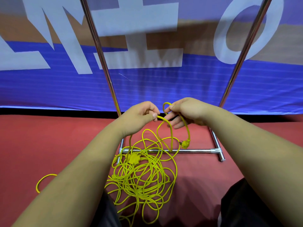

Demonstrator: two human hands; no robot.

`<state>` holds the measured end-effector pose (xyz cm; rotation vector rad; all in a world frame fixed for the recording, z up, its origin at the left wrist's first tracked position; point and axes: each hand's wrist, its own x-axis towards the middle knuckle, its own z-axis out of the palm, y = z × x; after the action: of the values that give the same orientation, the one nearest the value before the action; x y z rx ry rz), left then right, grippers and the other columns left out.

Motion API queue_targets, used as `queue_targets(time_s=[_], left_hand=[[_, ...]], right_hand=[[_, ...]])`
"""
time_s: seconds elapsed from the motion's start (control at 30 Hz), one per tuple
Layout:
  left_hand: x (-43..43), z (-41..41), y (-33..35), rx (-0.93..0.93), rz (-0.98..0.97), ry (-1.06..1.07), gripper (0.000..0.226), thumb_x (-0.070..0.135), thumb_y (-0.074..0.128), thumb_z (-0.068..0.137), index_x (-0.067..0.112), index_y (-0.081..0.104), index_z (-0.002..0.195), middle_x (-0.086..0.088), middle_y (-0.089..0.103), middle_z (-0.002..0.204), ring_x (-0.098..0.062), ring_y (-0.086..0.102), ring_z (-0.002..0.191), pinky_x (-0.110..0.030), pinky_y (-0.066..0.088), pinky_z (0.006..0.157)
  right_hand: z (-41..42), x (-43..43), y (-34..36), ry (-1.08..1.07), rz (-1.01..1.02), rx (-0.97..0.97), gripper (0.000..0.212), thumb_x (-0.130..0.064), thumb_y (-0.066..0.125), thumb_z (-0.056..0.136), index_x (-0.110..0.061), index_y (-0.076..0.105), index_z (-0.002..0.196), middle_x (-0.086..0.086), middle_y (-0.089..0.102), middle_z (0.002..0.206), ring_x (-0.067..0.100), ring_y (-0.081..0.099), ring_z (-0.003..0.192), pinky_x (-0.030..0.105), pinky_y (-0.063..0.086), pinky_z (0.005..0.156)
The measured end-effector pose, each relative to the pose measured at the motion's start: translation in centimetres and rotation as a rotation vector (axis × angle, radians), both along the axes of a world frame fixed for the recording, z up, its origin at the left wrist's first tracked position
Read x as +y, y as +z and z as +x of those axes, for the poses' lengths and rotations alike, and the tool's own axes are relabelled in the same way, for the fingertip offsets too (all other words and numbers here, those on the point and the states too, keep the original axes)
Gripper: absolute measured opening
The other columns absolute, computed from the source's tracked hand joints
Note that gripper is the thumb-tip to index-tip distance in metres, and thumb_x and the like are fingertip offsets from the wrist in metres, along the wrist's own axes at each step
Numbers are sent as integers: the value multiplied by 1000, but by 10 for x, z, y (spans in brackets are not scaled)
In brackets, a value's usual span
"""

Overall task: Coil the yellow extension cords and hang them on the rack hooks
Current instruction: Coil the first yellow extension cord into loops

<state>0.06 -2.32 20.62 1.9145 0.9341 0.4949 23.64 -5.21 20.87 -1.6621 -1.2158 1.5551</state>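
Note:
A tangled heap of yellow extension cord (pixel 144 177) lies on the red floor between my forearms. My left hand (pixel 139 115) pinches a strand of it between thumb and fingers. My right hand (pixel 185 112) holds a small loop of the same cord, and its yellow plug (pixel 186 143) dangles below that hand. A yellow socket block (pixel 133 158) rests on top of the heap. The metal rack's base bar (pixel 188 151) lies just behind the heap, and its two chrome uprights (pixel 105 63) rise past the top of the frame. No hooks are in view.
A blue and brown banner (pixel 164 82) with large white letters hangs right behind the rack. One cord loop (pixel 41 181) strays out at the lower left. My dark trouser legs (pixel 242 205) frame the heap at the bottom.

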Motion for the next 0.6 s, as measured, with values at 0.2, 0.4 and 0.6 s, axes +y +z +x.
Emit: queue_targets(time_s=[0.2,0.4,0.6], left_hand=[[-5,11,4,-173,31,162,13,10,70,97,6,58,102,-1,77,78,-7,61,66,-20,45,67],[11,-1,-7,103,240,230,23,41,80,88,25,63,93,0,63,71,-6,51,62,-27,42,62],[20,-12,-12,228,177,25,34,42,77,91,46,67,124,-1,64,81,-12,58,73,-30,48,72]], right_hand=[[-12,-3,-1,105,21,65,32,-24,43,114,-4,69,114,14,76,90,29,78,85,41,63,85],[-16,-3,5,162,50,52,48,-55,51,107,-12,70,105,-4,41,66,12,26,52,27,28,50],[-13,-8,21,265,7,85,29,-44,61,104,-16,66,96,-5,32,66,8,16,50,20,14,41]])
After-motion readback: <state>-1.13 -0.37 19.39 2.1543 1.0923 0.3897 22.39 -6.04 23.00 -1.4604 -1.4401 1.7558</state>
